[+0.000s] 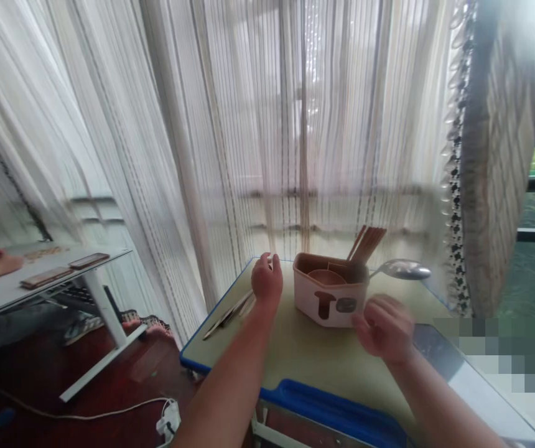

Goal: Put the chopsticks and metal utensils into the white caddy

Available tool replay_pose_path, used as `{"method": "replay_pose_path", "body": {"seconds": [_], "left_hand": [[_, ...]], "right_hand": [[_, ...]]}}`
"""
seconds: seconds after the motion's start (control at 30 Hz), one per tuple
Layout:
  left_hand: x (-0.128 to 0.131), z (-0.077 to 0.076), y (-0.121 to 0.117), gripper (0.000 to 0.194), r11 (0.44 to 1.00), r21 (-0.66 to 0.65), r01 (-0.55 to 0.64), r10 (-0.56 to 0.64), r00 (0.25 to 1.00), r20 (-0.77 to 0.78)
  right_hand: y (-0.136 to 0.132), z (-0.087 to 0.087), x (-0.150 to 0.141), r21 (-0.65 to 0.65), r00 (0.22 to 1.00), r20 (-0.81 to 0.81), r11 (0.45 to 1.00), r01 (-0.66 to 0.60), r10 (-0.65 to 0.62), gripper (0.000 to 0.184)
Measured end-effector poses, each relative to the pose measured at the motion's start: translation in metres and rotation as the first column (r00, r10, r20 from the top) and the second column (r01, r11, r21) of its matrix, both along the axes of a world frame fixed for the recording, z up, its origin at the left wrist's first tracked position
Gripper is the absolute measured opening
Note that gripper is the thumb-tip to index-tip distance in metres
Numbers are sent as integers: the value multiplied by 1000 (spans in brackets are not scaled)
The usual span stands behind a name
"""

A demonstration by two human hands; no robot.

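Note:
A white utensil holder with a brown rim [314,305] stands on a yellowish table [314,351]. Brown chopsticks [366,246] poke up from it, and a metal spoon [405,269] sticks out over its right side. A round brown shape shows inside. To the holder's left is my left hand [267,280], fingers curled in, with a small pale bit between them that I cannot make out. Thin sticklike utensils [227,316] lie beside that hand. My right hand [386,326] is curled closed by the holder's right front corner; its inside is hidden, and contact is unclear.
A dark, shiny flat panel [440,354] lies on the table's right side. Blue edging [323,404] runs along the front. Sheer curtains [249,124] hang behind. At left, another person's hand [4,261] rests on a white table [53,267] with brown trays. A cable [85,415] crosses the floor.

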State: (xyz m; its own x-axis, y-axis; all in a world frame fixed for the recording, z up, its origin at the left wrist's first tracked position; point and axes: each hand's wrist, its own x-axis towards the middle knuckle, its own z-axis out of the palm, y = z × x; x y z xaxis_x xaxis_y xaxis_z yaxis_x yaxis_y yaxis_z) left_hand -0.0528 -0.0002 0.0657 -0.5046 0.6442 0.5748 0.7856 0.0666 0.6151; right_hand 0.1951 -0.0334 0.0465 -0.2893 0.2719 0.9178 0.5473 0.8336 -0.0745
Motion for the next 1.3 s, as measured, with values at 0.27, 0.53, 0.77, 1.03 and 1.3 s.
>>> {"method": "replay_pose_path", "body": {"seconds": [0.27, 0.53, 0.77, 1.03, 1.3], "left_hand": [[-60, -47, -5, 26, 859, -498, -118, 136, 991, 0], [-63, -45, -5, 26, 837, -540, -87, 97, 995, -10], [-65, -42, -8, 24, 842, -529, -102, 141, 989, 33], [-69, -50, -1, 31, 848, -516, -123, 164, 986, 35], [-72, -51, -2, 29, 850, -517, -102, 152, 987, 56]], "right_hand": [[-5, -17, -57, -503, 853, 358, 848, -167, 380, 20], [6, -28, -65, -681, 880, 255, 721, -130, 400, 23], [4, -27, -63, -676, 873, 279, 728, -118, 401, 22], [5, -27, -61, -668, 864, 310, 737, -99, 397, 24], [8, -30, -59, -665, 868, 314, 742, -89, 386, 23]]}}
